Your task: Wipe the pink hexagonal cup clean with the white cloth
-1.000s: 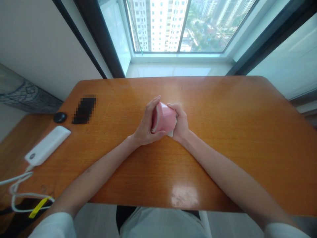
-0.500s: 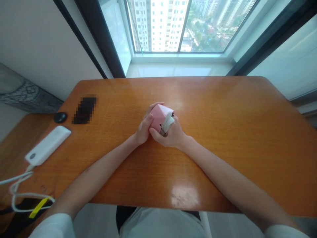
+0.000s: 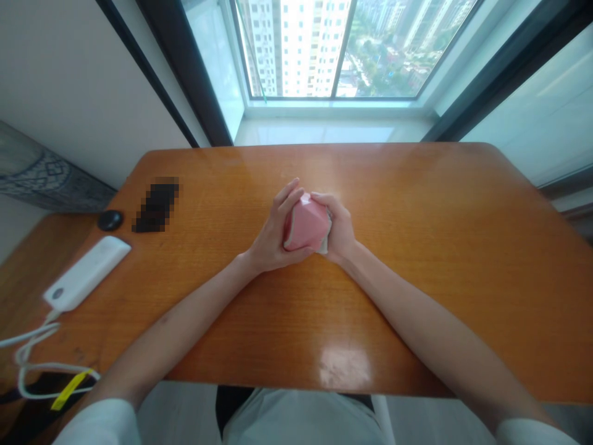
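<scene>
Pink object (image 3: pixel 307 225) held over middle of counter (image 3: pixel 440 247). Left hand (image 3: pixel 273 238): fingers curved round it from counter's left side; right hand (image 3: pixel 341 227): fingers clasping it from counter's right, partly hidden. White device (image 3: pixel 88 273) on counter's left end.

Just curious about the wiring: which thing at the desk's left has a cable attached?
The long white device: a white cable leaves its near end. The round black object and the pixelated dark object show none.

No text, label, brand, number or sign can be read on anything here.
</scene>
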Demonstrator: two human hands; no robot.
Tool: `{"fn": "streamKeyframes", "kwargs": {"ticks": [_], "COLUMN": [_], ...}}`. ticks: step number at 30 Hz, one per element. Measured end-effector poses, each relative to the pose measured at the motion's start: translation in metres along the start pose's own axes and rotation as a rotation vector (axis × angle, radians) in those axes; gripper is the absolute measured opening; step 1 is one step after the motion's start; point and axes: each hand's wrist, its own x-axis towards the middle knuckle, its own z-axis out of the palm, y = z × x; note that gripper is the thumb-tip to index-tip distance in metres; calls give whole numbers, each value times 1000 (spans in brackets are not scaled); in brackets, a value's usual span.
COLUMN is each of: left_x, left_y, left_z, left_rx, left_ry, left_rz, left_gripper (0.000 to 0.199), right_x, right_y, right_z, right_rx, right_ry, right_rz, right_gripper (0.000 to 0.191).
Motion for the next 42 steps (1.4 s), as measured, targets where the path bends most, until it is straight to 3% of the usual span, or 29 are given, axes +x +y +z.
{"fn": "streamKeyframes", "kwargs": {"ticks": [3, 7, 10, 14, 16, 18, 26, 32, 42], "left_x": [0, -6, -9, -6, -3, 0, 1, 2, 1], "left_y": [0, -2, -1, 7, 10, 12, 11, 10, 9], "left_z": [-3, -1, 5, 10, 10, 8, 6, 6, 5], "left_rx": [62, 26, -164, -533, -614, -628, -570, -577, -577], "left_ry": [-2, 21, 84, 84, 87, 96, 63, 66, 62], "left_rz": [45, 16, -146, -407, -454, -462, -466, -477, -479], "left_gripper": [125, 114, 96, 77, 76, 78, 81, 82, 82], "right_x": [1, -7, -16, -23, -24, -24, -25, -27, -27], "right_y": [0, 4, 6, 6, 7, 10, 19, 18, 15], "right_z": [2, 10, 10, 4, 2, 1, 1, 3, 6], "right_rx": [17, -11, -150, -568, -738, -802, -719, -717, -722], "right_ry": [-37, 50, 63, -82, -105, -87, -21, 3, 34], "right_rz": [32, -11, -114, -393, -518, -552, -589, -532, -585], "right_gripper": [62, 61, 51, 46, 49, 50, 54, 53, 53]}}
